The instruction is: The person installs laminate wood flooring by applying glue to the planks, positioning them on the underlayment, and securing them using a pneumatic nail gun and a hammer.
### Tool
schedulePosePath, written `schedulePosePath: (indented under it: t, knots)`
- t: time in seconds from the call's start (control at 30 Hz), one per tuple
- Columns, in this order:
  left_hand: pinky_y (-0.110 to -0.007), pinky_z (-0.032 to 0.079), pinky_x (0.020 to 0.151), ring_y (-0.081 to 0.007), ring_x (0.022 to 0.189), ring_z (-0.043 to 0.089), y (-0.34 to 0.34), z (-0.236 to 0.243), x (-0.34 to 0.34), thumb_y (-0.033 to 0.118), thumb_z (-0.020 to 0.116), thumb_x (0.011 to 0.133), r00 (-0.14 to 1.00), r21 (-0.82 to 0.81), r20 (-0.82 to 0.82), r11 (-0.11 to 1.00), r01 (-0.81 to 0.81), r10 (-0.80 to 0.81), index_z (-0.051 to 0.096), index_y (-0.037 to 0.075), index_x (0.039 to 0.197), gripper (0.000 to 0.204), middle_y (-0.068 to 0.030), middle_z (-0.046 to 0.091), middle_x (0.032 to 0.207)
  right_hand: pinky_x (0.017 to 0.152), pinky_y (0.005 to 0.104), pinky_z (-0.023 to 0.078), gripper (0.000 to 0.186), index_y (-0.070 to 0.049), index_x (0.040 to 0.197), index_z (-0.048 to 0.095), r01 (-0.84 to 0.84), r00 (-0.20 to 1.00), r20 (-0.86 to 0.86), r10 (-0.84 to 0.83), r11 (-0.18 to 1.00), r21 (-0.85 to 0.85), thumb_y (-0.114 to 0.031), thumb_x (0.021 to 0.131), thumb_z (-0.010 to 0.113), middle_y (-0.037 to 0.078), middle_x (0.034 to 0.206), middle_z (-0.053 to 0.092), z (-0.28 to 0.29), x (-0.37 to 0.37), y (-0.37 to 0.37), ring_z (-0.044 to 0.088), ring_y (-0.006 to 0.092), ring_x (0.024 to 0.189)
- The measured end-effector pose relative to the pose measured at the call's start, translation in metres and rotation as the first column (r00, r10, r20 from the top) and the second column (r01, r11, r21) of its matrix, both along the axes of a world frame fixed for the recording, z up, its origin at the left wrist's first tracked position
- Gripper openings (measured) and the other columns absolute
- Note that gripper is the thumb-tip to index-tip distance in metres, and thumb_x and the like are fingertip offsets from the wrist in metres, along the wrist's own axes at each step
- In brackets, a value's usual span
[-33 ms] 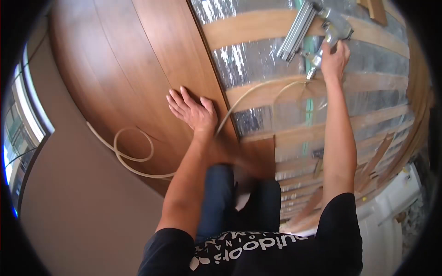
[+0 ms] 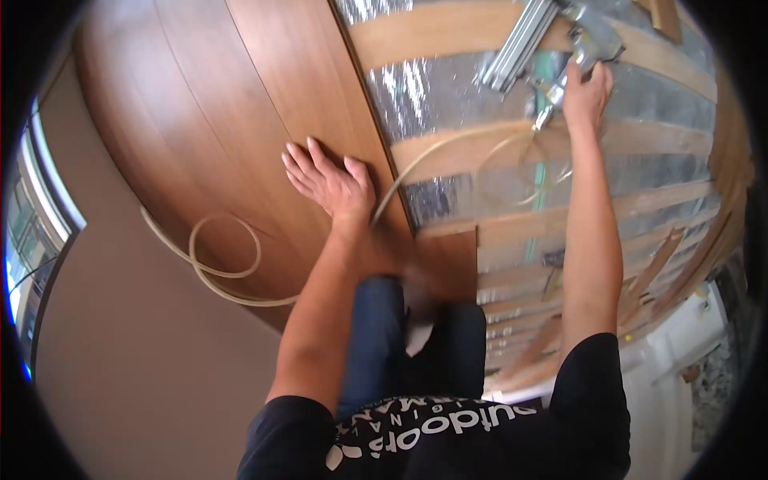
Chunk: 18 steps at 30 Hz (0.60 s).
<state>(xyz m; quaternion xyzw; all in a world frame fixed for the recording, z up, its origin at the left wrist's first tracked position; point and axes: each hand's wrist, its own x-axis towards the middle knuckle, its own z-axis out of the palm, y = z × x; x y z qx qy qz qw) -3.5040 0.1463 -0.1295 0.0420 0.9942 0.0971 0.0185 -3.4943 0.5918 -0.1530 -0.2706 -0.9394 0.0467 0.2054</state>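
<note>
My left hand lies flat, fingers spread, on laid brown wood floor planks near their right edge. My right hand grips a silver pneumatic nail gun at upper right, over foil underlay crossed by pale wooden battens. A pale hose runs from the fitting below the gun's handle across beside my left hand and loops on the planks at left. My knees, in jeans, are at the lower middle beside a short brown board.
A taupe wall curves along the left, with a window at the far edge. Loose wooden strips lie on battens at the right. A small piece of wood sits at the top right. A white area shows at lower right.
My right hand and the nail gun have moved slightly up and to the right. My left hand appears a little higher in the picture, along with much of the surrounding floor.
</note>
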Motion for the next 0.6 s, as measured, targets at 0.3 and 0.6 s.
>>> schedulePosePath:
  t: [0.3, 0.6]
  knots:
    - [-0.062, 0.017, 0.123, -0.05, 0.151, 0.023, -0.015, -0.015, -0.003, 0.033, 0.051, 0.099, 0.98, 0.078, -0.086, 0.979, 0.186, -0.179, 0.039, -0.006, 0.152, 0.067, -0.0299, 0.027, 0.162, 0.075, 0.0383, 0.054, 0.024, -0.001, 0.095, 0.067, 0.179, 0.843, -0.132, -0.522, 0.503, -0.846, -0.024, 0.091, 0.073, 0.009, 0.092, 0.066, -0.009, 0.002, -0.01, 0.065, 0.022, 0.084]
    - [-0.058, 0.008, 0.125, -0.0441, 0.156, 0.007, -0.018, -0.017, 0.002, 0.037, 0.05, 0.101, 0.989, 0.243, 0.092, 0.966, 0.086, -0.112, 0.026, -0.008, 0.157, 0.076, -0.0274, 0.008, 0.167, 0.089, 0.0456, 0.057, 0.032, 0.0, 0.116, 0.067, 0.301, 0.818, -0.036, -0.574, 0.482, -0.823, -0.026, 0.096, 0.065, 0.01, 0.111, 0.071, -0.007, 0.005, 0.0, 0.069, 0.028, 0.099]
